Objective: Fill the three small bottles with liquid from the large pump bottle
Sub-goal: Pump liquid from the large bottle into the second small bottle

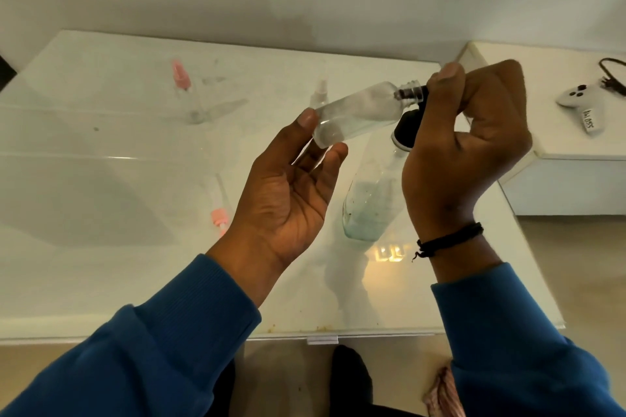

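My left hand (288,193) pinches the base of a small clear bottle (359,113) between thumb and fingertips. The bottle is uncapped and tilted almost flat above the table, its open neck pointing right. The black nozzle of the large pump bottle (371,203) reaches into that neck. My right hand (464,152) curls round the black pump head, thumb on top. The large bottle stands on the table with pale bluish liquid in its lower part. A second small bottle (185,95) with a pink top stands far left. A third small bottle (320,93) stands behind the held one.
A loose pink spray top (219,215) lies on the white glass table (101,179) beside my left wrist. At the right, a white side unit (559,152) carries a game controller (580,97) and a black cable (612,75). The wall is close behind.
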Available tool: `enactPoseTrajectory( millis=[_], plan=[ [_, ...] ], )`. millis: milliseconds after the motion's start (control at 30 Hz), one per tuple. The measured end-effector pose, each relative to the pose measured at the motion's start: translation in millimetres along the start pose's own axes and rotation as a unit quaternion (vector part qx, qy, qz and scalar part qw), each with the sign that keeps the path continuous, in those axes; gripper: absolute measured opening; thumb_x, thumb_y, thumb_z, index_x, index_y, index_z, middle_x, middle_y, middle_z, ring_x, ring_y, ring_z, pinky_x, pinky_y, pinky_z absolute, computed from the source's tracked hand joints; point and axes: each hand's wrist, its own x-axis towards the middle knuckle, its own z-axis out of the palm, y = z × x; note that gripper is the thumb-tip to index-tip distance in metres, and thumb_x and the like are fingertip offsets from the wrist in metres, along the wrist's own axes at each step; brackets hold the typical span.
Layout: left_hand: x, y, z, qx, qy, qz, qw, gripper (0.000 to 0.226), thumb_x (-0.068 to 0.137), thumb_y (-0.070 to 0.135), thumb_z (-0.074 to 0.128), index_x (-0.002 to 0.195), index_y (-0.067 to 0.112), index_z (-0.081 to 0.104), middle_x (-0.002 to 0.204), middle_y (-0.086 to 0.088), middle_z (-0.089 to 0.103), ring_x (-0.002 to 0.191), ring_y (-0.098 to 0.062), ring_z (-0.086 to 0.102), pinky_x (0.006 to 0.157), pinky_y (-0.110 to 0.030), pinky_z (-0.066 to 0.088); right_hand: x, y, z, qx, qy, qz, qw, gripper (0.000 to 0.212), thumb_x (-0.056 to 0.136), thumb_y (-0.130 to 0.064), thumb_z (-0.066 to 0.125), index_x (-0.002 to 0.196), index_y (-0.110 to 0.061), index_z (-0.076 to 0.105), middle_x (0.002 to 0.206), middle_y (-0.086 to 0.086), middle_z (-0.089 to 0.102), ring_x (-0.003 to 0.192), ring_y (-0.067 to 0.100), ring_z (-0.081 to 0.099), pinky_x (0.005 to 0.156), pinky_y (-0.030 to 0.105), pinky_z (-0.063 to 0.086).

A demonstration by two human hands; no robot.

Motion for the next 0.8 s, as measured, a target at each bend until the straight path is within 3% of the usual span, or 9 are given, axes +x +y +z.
enactPoseTrajectory(
  millis=[300,700,800],
  plan=[
    [1.1,0.6,-4.4,0.001,-0.020,-0.006,1.000,0.030,0.072,0.015,0.073,0.101,0.009,0.073,0.101,-0.013,0.070,0.077,-0.020,0.071,0.060,-0.022,0.058,1.4,1.7,-0.5,-0.020,0.003,-0.005,1.000,0.040,0.097,-0.003,0.058,0.058,0.002,0.053,0.061,0.017,0.051,0.063,0.027,0.046,0.058,0.045,0.038],
    [5.1,2.6,-13.7,-0.002,-0.057,0.001,0.998,0.053,0.052,0.006,0.091,0.101,0.004,0.075,0.106,-0.015,0.071,0.087,-0.024,0.072,0.067,-0.025,0.059,-0.1,3.7,-2.7,-0.010,-0.008,0.007,1.000,0.041,0.098,-0.003,0.058,0.057,0.003,0.052,0.061,0.017,0.051,0.063,0.024,0.044,0.058,0.044,0.036],
    [4.9,3.0,-11.1,0.000,-0.061,0.001,0.998,0.048,0.056,0.006,0.086,0.102,0.003,0.074,0.108,-0.017,0.071,0.088,-0.025,0.072,0.067,-0.025,0.059,7.4,1.7,-2.9,-0.011,0.001,0.000,1.000,0.041,0.097,-0.004,0.058,0.057,0.003,0.053,0.061,0.016,0.051,0.062,0.030,0.046,0.057,0.045,0.037]
  ],
)
